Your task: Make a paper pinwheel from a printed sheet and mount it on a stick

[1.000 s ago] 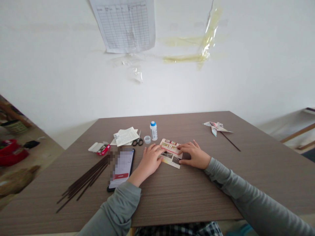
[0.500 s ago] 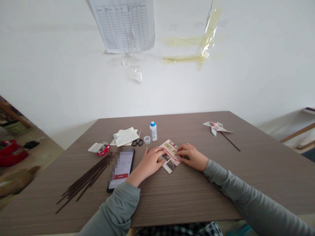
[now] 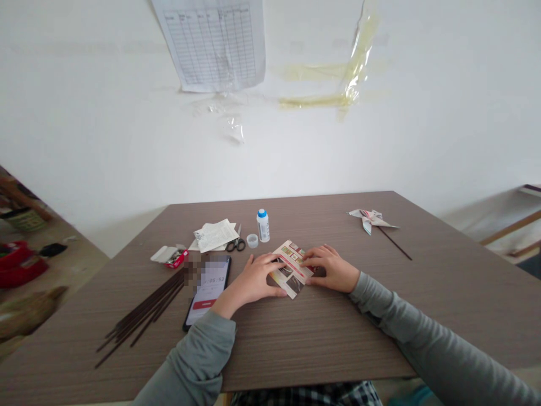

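A square of printed paper [image 3: 292,272], with small pictures and a red strip, lies turned cornerwise on the table. My left hand [image 3: 257,281] rests at its left side, fingertips on the paper and thumb stretched apart near the lower corner. At the right corner, my right hand [image 3: 332,269] is curled, its fingers on top and its thumb by the edge, with the paper between them. A white bottle with a blue cap [image 3: 262,225] stands just beyond the paper, beside a small clear round cap [image 3: 252,241].
Black-handled scissors [image 3: 235,244] lie by several paper pieces [image 3: 216,235]. Left of my arm are a phone [image 3: 209,290], several dark thin sticks [image 3: 143,307] and an opened small red-and-white box [image 3: 171,255]. A paper pinwheel on a stick [image 3: 372,220] lies at the back right of the table [image 3: 321,344].
My left thumb has spread away from the fingers, toward the paper's lower corner. My right thumb has shifted slightly at the right edge. The paper stays in nearly the same place.
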A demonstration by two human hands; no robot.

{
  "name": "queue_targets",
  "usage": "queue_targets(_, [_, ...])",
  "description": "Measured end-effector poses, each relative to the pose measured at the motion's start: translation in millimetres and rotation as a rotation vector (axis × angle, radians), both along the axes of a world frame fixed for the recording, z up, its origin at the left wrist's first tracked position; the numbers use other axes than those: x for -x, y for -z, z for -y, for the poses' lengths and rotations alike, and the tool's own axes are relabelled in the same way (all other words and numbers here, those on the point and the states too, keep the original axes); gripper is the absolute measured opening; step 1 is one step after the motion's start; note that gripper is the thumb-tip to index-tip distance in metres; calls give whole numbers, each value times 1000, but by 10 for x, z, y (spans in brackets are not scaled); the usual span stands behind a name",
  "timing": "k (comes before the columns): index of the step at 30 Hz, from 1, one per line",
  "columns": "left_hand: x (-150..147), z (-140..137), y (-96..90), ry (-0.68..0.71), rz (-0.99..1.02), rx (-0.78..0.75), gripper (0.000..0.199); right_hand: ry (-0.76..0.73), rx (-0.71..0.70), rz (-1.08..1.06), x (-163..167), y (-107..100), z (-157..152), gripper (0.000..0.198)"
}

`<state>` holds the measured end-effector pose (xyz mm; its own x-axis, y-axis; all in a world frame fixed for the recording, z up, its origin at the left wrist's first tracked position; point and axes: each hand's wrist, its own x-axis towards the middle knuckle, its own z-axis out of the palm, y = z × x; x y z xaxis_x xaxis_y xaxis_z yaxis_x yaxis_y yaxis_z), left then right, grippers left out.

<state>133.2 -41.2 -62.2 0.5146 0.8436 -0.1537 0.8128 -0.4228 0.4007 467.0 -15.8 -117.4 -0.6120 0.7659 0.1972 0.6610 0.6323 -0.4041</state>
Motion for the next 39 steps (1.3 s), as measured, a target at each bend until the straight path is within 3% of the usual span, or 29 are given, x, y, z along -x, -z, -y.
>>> queue_targets(7, [6, -45, 43, 18, 15, -10, 78, 18, 66, 1, 31, -104, 28, 54])
queue_targets(12, [-10, -6, 81, -17, 67, -117, 49, 6, 34, -17, 30, -86, 42, 52])
queue_targets(16, [-36, 20, 84, -34, 86, -170, 38, -4, -17, -38, 41, -62, 50, 52])
queue_targets(19, [-56, 18, 86, -44, 98, -179, 36, -23, -62, -59, 61, -37, 47, 43])
queue_targets(23, [-81, 15, 78, -77, 96, -157, 36, -43, -78, -76, 72, 1, 35, 15])
queue_targets(34, [-73, 11, 27, -136, 100, -211, 13, 117, -100, -148, 57, 9, 3, 18])
queue_targets(39, [-58, -1, 9, -149, 58, -235, 30, 137, -91, -237, 72, 14, 3, 18])
